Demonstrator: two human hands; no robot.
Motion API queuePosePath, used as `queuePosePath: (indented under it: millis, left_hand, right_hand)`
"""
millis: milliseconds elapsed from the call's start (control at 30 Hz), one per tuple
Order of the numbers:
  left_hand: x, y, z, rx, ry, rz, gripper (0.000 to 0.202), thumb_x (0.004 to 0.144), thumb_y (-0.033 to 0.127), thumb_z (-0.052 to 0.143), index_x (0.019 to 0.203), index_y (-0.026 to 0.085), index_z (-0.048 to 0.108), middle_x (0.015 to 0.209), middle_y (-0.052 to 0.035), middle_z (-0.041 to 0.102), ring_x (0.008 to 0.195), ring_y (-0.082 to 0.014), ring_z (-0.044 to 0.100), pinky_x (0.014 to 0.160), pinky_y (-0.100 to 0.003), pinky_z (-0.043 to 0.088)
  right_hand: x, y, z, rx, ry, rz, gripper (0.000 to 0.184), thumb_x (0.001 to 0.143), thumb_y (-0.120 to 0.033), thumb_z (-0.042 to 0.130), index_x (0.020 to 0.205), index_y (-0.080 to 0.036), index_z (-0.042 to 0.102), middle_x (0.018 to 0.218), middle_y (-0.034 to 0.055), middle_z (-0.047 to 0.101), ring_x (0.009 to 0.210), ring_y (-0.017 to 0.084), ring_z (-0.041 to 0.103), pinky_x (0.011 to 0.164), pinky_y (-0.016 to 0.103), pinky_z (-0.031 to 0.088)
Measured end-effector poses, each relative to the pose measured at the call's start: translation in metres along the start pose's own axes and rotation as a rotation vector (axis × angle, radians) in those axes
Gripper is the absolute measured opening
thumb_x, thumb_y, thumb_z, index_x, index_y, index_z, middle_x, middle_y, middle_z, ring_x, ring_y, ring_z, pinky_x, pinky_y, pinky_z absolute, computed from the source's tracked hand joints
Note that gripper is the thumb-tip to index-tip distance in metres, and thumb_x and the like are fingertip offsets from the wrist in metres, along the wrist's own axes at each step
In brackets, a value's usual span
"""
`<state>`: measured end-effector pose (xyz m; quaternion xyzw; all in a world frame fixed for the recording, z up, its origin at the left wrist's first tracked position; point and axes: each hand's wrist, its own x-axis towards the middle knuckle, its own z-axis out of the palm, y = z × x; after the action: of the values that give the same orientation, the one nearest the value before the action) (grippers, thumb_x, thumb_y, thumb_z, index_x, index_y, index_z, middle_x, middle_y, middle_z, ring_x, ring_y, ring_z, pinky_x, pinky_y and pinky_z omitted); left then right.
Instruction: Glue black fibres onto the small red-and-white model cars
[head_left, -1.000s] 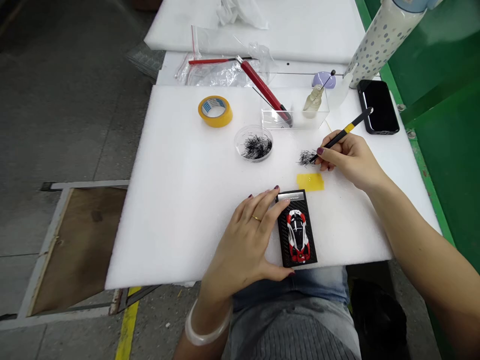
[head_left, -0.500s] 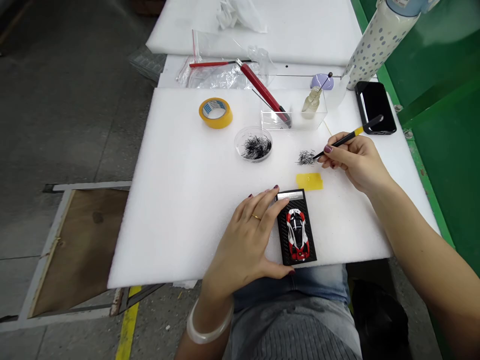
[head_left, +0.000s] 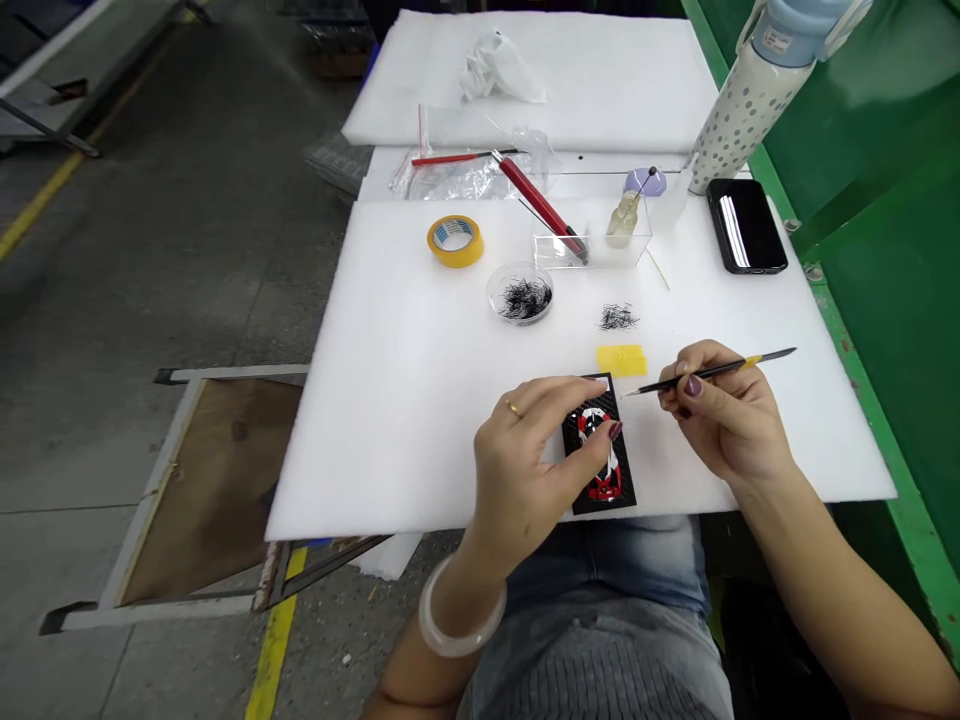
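Observation:
A slim pair of black tweezers (head_left: 712, 372) with a yellow band is pinched in my right hand (head_left: 731, 415). Its pale tip points left, beside the upper right edge of a black textured base (head_left: 622, 490). On that base lies a red, white and black model car (head_left: 604, 484), partly covered by my left hand (head_left: 536, 450). The left thumb and fingers are apart above the car, with nothing visible between them. A yellow tape strip (head_left: 621, 360) and a small heap of short black strands (head_left: 618, 317) lie just beyond the base.
On the white foam board (head_left: 405, 400) are a round dish of black strands (head_left: 525, 300), a yellow tape roll (head_left: 455, 242), a clear tray (head_left: 555, 252) with a red pen-like tool (head_left: 536, 200), and a small glass bottle (head_left: 622, 218). A phone (head_left: 746, 225) and dotted flask (head_left: 750, 120) stand right.
My right hand has drawn the tweezers back from the strand heap toward the model car. My left hand has lifted from the base's side to over the car. The view has shifted.

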<state>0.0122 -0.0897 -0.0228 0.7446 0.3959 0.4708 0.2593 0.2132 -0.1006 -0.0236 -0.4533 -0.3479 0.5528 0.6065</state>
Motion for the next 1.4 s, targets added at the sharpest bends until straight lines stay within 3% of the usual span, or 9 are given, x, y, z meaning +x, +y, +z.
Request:
queuePosePath:
  millis: [267,533,667,833,933,1033,1400]
  left_hand:
    - [0.003,0.006,0.008,-0.066,0.042,0.029,0.011,0.089,0.008,0.071,0.094,0.017,0.074,0.093,-0.0003,0.079,0.087,-0.0125,0.073,0.084,-0.027,0.056]
    - [0.002,0.007,0.006,-0.005,0.018,0.062,0.009,0.091,0.014,0.070,0.097,0.021,0.072,0.095,-0.0001,0.078,0.088,-0.0148,0.073,0.086,-0.031,0.057]
    - [-0.002,-0.005,-0.006,0.119,-0.086,0.014,0.036,0.089,0.030,0.075,0.123,0.023,0.065,0.117,-0.0063,0.074,0.109,-0.0238,0.070,0.098,-0.040,0.056]
    - [-0.016,-0.028,-0.020,0.272,-0.468,0.062,0.092,0.079,0.067,0.076,0.152,0.022,0.042,0.152,-0.0190,0.051,0.140,-0.0364,0.050,0.116,-0.054,0.043]
    - [-0.024,-0.035,-0.019,0.335,-0.586,0.114,0.118,0.068,0.080,0.076,0.157,0.018,0.033,0.161,-0.0249,0.038,0.148,-0.0437,0.038,0.121,-0.061,0.032]
    - [-0.028,-0.037,-0.016,0.392,-0.611,0.122,0.126,0.062,0.081,0.079,0.159,0.017,0.030,0.162,-0.0265,0.036,0.149,-0.0463,0.035,0.121,-0.061,0.030]
    - [-0.027,-0.034,-0.015,0.409,-0.604,0.113,0.121,0.061,0.073,0.085,0.155,0.015,0.034,0.160,-0.0262,0.039,0.149,-0.0422,0.039,0.123,-0.057,0.028]
  right_hand:
    - [-0.006,0.006,0.004,0.032,-0.051,-0.033,0.025,0.068,-0.037,0.094,0.076,-0.025,0.074,0.061,-0.0033,0.064,0.058,0.012,0.063,0.054,0.023,0.053]
    - [-0.009,0.008,0.003,0.004,-0.071,-0.067,0.025,0.070,-0.038,0.093,0.076,-0.024,0.073,0.058,-0.0044,0.062,0.055,0.012,0.061,0.054,0.023,0.052]
    - [0.000,0.005,-0.008,-0.078,0.016,-0.103,0.028,0.067,-0.039,0.095,0.075,-0.024,0.073,0.063,-0.0026,0.068,0.056,0.012,0.063,0.051,0.023,0.051]
    - [0.021,0.006,-0.030,-0.350,0.120,-0.139,0.030,0.065,-0.039,0.095,0.075,-0.021,0.073,0.069,-0.0003,0.070,0.063,0.014,0.066,0.056,0.026,0.055]
    - [0.027,0.008,-0.030,-0.417,0.148,-0.145,0.030,0.064,-0.039,0.095,0.074,-0.021,0.073,0.070,0.0002,0.070,0.065,0.015,0.067,0.060,0.028,0.056]
    - [0.028,0.010,-0.024,-0.438,0.175,-0.139,0.029,0.063,-0.038,0.095,0.073,-0.022,0.073,0.069,-0.0001,0.070,0.065,0.015,0.065,0.059,0.029,0.055]
    - [0.027,0.013,-0.020,-0.500,0.178,-0.133,0.022,0.071,-0.035,0.093,0.074,-0.027,0.073,0.073,0.0013,0.070,0.068,0.020,0.066,0.062,0.037,0.054]
